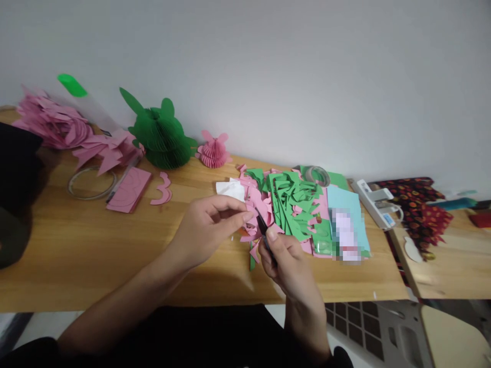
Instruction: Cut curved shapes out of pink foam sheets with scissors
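Above scraps [293,197] | right grip [290,260]: clamped on scissors [263,225] | pink paper [251,209]: pinched in left grip [205,227], near scissors

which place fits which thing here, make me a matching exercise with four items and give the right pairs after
Things
1. black scissors
2. green honeycomb paper figure
3. folded pink paper with drawn outlines
4. white power strip

Places
A. just left of the wavy pink cutout
B. in the right hand
C. just right of the light blue paper
D. just left of the small pink honeycomb figure

Pairs: 1-B, 2-D, 3-A, 4-C
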`<state>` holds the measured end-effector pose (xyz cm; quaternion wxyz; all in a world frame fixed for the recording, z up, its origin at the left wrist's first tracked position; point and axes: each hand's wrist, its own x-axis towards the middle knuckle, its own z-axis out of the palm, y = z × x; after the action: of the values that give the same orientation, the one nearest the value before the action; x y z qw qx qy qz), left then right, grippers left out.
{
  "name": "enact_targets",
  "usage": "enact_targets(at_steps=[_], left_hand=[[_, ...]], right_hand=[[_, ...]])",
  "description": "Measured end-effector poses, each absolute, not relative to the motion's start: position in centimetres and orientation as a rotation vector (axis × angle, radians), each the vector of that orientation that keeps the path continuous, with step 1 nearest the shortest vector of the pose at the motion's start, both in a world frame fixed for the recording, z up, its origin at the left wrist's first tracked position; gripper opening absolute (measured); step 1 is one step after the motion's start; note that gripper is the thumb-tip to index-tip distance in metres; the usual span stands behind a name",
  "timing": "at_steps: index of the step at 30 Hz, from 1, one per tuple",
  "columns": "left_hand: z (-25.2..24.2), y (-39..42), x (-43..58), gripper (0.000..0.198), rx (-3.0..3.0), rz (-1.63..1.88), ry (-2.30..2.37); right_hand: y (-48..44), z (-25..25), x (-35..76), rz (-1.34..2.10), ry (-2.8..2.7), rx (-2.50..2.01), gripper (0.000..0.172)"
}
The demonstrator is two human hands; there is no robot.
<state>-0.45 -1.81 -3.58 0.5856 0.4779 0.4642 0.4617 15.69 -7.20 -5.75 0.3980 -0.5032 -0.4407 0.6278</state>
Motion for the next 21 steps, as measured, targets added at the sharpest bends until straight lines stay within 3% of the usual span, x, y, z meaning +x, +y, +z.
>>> enact_targets(at_steps=[12, 15, 21], left_hand=[[-7.2, -0.2, -0.6, 0.008, 0.993, 0.898, 1.033], [-8.4, 0.0, -0.6, 0.008, 0.940, 0.881, 1.077], [-9.1, -0.1, -0.6, 0.014, 0.961, 0.864, 1.117]], right_hand=[[-6.6, -6.8, 15.9, 1.798, -0.840, -1.238, 0.055], [-5.9, -7.4, 15.9, 1.665, -0.772, -1.267, 0.056], [-4.5, -9.3, 15.2, 1.343, -1.088, -1.470, 0.030]])
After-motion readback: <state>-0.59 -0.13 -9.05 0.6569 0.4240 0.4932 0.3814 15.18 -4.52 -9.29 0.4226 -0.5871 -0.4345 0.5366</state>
